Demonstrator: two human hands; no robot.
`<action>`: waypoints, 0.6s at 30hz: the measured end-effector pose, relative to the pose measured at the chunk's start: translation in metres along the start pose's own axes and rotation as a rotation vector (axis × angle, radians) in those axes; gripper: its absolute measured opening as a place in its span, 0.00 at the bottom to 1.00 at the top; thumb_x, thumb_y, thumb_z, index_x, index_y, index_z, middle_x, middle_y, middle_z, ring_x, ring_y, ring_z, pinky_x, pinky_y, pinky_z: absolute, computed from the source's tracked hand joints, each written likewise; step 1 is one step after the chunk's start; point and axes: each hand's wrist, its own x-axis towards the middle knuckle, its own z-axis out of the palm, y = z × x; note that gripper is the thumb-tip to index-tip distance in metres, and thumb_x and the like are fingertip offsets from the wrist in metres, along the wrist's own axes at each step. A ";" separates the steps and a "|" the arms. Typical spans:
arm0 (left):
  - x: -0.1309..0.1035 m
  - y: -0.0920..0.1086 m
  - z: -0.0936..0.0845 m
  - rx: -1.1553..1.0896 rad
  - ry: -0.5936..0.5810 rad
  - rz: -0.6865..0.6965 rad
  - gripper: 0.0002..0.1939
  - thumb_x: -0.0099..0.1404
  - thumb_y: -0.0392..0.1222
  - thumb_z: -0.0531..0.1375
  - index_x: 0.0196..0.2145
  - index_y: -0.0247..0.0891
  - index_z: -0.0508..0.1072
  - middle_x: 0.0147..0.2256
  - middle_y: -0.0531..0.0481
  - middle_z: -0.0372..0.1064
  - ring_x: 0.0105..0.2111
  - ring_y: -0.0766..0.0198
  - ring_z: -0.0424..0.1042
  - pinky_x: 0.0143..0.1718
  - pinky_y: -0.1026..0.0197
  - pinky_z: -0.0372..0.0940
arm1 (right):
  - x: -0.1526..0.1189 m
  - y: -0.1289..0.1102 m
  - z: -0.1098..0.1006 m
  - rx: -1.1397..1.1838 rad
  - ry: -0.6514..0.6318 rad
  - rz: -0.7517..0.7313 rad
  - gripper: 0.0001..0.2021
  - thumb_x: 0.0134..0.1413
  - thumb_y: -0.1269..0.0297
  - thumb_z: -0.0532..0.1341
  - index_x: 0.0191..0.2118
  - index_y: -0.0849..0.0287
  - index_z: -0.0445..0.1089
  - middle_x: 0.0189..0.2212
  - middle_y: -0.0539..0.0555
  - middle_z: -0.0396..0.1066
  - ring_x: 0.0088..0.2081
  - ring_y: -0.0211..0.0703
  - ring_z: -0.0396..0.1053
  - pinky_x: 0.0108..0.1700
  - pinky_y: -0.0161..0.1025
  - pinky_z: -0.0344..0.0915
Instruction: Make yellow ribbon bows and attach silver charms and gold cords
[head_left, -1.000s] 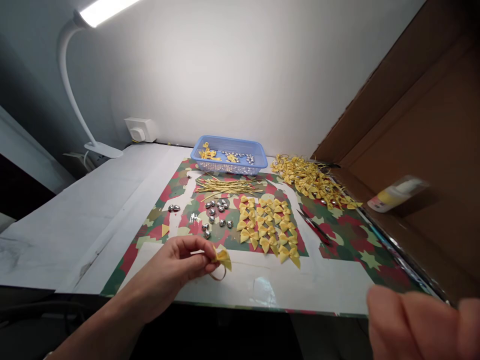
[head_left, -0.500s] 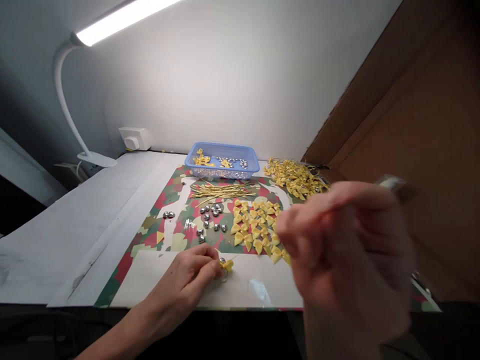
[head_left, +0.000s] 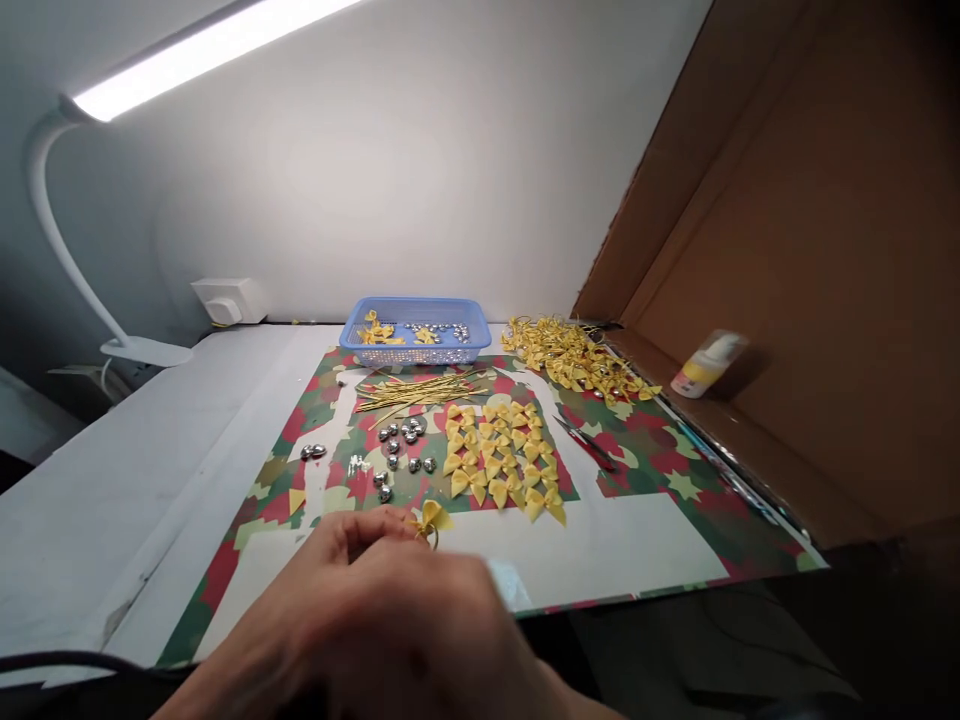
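Observation:
My left hand (head_left: 352,535) pinches a yellow ribbon bow (head_left: 433,518) with a gold loop at the near edge of the mat. My right hand (head_left: 450,620) is blurred and close to the camera. It crosses in front of my left hand and covers part of it; its fingertips do not show clearly. Beyond them, yellow bows (head_left: 501,455) lie in three columns. To their left are loose silver jingle bells (head_left: 394,447), and a bundle of gold cords (head_left: 424,390) lies behind.
A blue basket (head_left: 415,303) holds bows and bells. To its right is a heap of yellow bows with cords (head_left: 574,355). A pointed tool with red on it (head_left: 589,445) lies on the camouflage mat (head_left: 645,520). A white bottle (head_left: 705,365) tilts by the cardboard wall (head_left: 810,300). A lamp (head_left: 210,60) shines above.
My right hand has come from the right side to my left hand, uncovering the pointed tool and the bottle. My left hand still holds the bow. The view has shifted rightward.

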 end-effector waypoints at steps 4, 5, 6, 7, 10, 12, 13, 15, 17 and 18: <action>-0.021 0.007 0.011 -0.183 0.027 -0.001 0.12 0.64 0.49 0.67 0.30 0.38 0.82 0.36 0.46 0.79 0.42 0.52 0.74 0.48 0.55 0.68 | -0.014 0.027 -0.011 0.147 0.078 0.013 0.13 0.64 0.76 0.55 0.40 0.57 0.77 0.32 0.52 0.72 0.32 0.36 0.74 0.36 0.31 0.74; -0.024 0.009 0.013 -0.217 0.039 -0.016 0.12 0.65 0.49 0.67 0.30 0.38 0.82 0.37 0.46 0.78 0.42 0.53 0.73 0.48 0.56 0.67 | -0.018 0.032 -0.011 0.137 0.103 0.024 0.14 0.63 0.78 0.55 0.41 0.58 0.78 0.32 0.52 0.71 0.32 0.37 0.74 0.36 0.31 0.74; -0.026 0.010 0.014 -0.233 0.049 -0.023 0.13 0.65 0.49 0.67 0.30 0.37 0.81 0.37 0.47 0.77 0.41 0.54 0.72 0.48 0.57 0.66 | -0.023 0.036 -0.010 0.111 0.123 0.030 0.15 0.62 0.79 0.56 0.42 0.58 0.78 0.32 0.53 0.70 0.32 0.37 0.73 0.35 0.31 0.73; -0.028 0.010 0.015 -0.233 0.052 -0.024 0.13 0.66 0.49 0.68 0.29 0.38 0.80 0.36 0.47 0.76 0.41 0.55 0.71 0.47 0.58 0.66 | -0.027 0.039 -0.009 0.072 0.129 0.028 0.15 0.62 0.80 0.56 0.43 0.58 0.78 0.32 0.53 0.70 0.31 0.38 0.73 0.34 0.32 0.73; -0.029 0.006 0.015 -0.183 0.047 -0.005 0.14 0.68 0.49 0.66 0.28 0.38 0.78 0.35 0.49 0.74 0.40 0.56 0.69 0.46 0.60 0.64 | -0.036 0.044 -0.005 -0.039 0.103 0.005 0.15 0.62 0.80 0.55 0.45 0.59 0.76 0.32 0.54 0.70 0.30 0.40 0.73 0.32 0.33 0.72; -0.029 0.003 0.014 -0.157 0.042 -0.003 0.14 0.69 0.50 0.65 0.29 0.39 0.77 0.34 0.50 0.73 0.39 0.57 0.68 0.45 0.60 0.63 | -0.039 0.046 -0.004 -0.129 0.071 -0.004 0.15 0.62 0.80 0.55 0.45 0.60 0.76 0.31 0.55 0.70 0.31 0.42 0.72 0.32 0.35 0.71; -0.029 0.001 0.013 -0.151 0.042 -0.006 0.14 0.69 0.50 0.64 0.30 0.39 0.77 0.34 0.50 0.72 0.39 0.57 0.68 0.45 0.60 0.63 | -0.040 0.046 -0.004 -0.175 0.058 -0.014 0.15 0.62 0.80 0.55 0.45 0.60 0.76 0.31 0.55 0.69 0.31 0.42 0.71 0.31 0.35 0.70; -0.029 -0.001 0.011 -0.152 0.056 -0.017 0.14 0.69 0.51 0.64 0.31 0.38 0.77 0.34 0.51 0.71 0.38 0.58 0.66 0.43 0.61 0.62 | -0.040 0.048 -0.005 -0.259 0.051 -0.043 0.15 0.62 0.80 0.54 0.46 0.60 0.75 0.31 0.55 0.68 0.30 0.42 0.70 0.31 0.35 0.68; -0.029 -0.003 0.010 -0.164 0.083 -0.034 0.14 0.69 0.52 0.64 0.32 0.38 0.76 0.33 0.51 0.70 0.37 0.59 0.66 0.42 0.61 0.62 | -0.041 0.050 -0.005 -0.324 0.059 -0.072 0.15 0.63 0.81 0.54 0.47 0.59 0.75 0.31 0.55 0.67 0.30 0.41 0.69 0.30 0.35 0.66; -0.029 -0.003 0.009 -0.170 0.091 -0.041 0.14 0.69 0.52 0.64 0.33 0.38 0.76 0.33 0.52 0.69 0.37 0.60 0.66 0.41 0.62 0.62 | -0.042 0.051 -0.005 -0.347 0.059 -0.082 0.16 0.63 0.81 0.54 0.47 0.58 0.74 0.31 0.55 0.67 0.29 0.41 0.68 0.30 0.35 0.65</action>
